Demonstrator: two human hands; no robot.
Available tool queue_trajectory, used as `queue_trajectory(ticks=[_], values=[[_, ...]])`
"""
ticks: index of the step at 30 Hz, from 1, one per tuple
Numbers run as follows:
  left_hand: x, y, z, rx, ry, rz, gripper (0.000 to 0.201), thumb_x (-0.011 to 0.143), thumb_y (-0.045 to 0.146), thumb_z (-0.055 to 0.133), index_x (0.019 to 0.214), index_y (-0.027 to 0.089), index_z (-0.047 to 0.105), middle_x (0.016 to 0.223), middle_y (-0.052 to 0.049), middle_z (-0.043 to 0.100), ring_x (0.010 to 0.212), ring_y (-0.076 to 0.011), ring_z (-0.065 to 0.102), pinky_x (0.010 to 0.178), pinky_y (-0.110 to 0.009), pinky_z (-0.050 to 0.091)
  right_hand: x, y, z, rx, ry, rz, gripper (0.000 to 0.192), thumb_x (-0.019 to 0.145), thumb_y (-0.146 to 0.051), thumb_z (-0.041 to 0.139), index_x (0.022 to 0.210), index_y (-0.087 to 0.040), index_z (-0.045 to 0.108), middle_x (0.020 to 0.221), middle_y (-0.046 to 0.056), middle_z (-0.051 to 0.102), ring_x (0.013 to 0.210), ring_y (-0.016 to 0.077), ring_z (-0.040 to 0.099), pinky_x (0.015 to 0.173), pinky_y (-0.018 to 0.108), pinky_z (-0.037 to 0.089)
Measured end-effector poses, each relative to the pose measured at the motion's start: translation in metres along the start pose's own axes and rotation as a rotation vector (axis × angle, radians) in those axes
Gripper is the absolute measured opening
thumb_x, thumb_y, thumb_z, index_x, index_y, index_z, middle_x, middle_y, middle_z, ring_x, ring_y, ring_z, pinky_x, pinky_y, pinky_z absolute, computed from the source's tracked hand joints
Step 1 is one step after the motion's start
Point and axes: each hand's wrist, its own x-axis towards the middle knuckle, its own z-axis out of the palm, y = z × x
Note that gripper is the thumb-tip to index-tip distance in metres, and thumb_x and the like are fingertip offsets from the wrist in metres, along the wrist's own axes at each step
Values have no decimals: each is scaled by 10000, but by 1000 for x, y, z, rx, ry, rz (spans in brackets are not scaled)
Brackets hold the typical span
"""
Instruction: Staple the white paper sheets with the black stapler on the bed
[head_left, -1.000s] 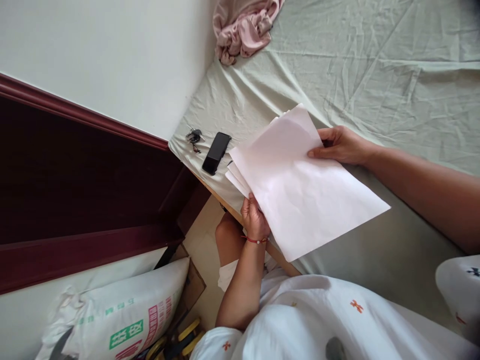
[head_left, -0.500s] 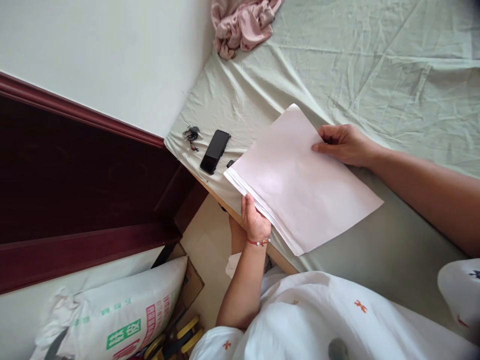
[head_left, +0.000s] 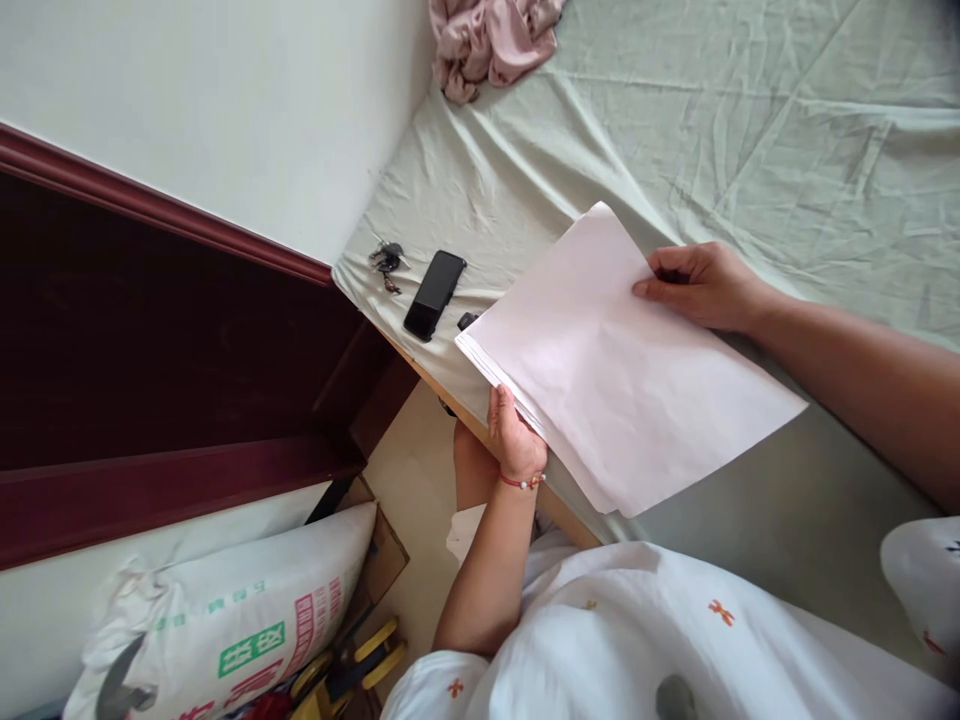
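A stack of white paper sheets (head_left: 600, 370) is held slanted over the edge of the cloth-covered bed. My left hand (head_left: 517, 440), with a red beaded bracelet at the wrist, grips the stack's near left edge; its thumb lies on the edge and the other fingers are hidden underneath. My right hand (head_left: 701, 285) pinches the far right edge between thumb and fingers, the thumb on top. The top sheet sits a little askew from the sheets below at the near end.
On the pale green sheet (head_left: 750, 130) lie a black phone (head_left: 435, 295), a bunch of keys (head_left: 388, 260), a small black object (head_left: 468, 320) partly under the paper, and crumpled pink cloth (head_left: 495, 45). A dark red wooden panel (head_left: 165, 340) and a printed white sack (head_left: 247, 610) are at left.
My right hand has shifted slightly right, and the top sheet's near right corner has slid outward, away from the sheets beneath. My left hand keeps its grip on the left edge.
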Motion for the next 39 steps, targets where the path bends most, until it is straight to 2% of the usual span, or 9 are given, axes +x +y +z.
queue_trajectory(ticks=[6,14,19,24,30,34,39], values=[[-2,-2,0,26,41,-7,248,1009,362,646,1165,206,760,1382,-77,745,1478,-240,564,1233,-355,460,-2,-5,1,-34,39,57,380,861,-626,722,816,-249,701,736,48,623,807,274,625,683,415,486],[-6,-1,3,68,88,-9,247,1004,370,656,1148,200,762,1396,-82,735,1489,-248,553,1245,-359,448,1,0,0,-57,19,16,522,833,-767,675,896,-255,756,736,42,645,757,249,622,616,391,498],[-5,-2,-1,117,45,16,262,1000,381,667,1156,200,776,1413,-87,728,1471,-247,574,1244,-352,446,1,-2,1,-36,16,41,484,821,-732,702,887,-253,741,756,48,650,762,254,613,635,404,493],[-6,0,4,97,26,43,311,999,415,663,1185,197,784,1412,-97,733,1520,-247,521,1270,-352,412,0,-5,3,18,70,55,411,803,-663,751,842,-256,708,736,41,631,743,241,603,625,393,490],[-5,0,6,88,65,34,342,997,415,660,1228,190,775,1414,-102,731,1531,-252,508,1279,-366,407,-1,-3,3,60,87,60,340,820,-590,768,891,-259,735,824,67,694,883,304,663,727,451,545],[-4,-1,5,79,57,33,326,1010,404,639,1227,200,772,1387,-90,746,1500,-245,546,1270,-360,419,0,-2,3,87,99,80,386,812,-618,770,926,-250,761,845,83,716,902,336,689,724,472,559],[-4,-3,3,61,31,41,333,1019,418,619,1230,207,767,1424,-88,726,1475,-247,573,1261,-366,432,-1,-4,2,112,61,92,450,773,-682,786,942,-266,765,844,70,736,871,327,696,663,446,567]])
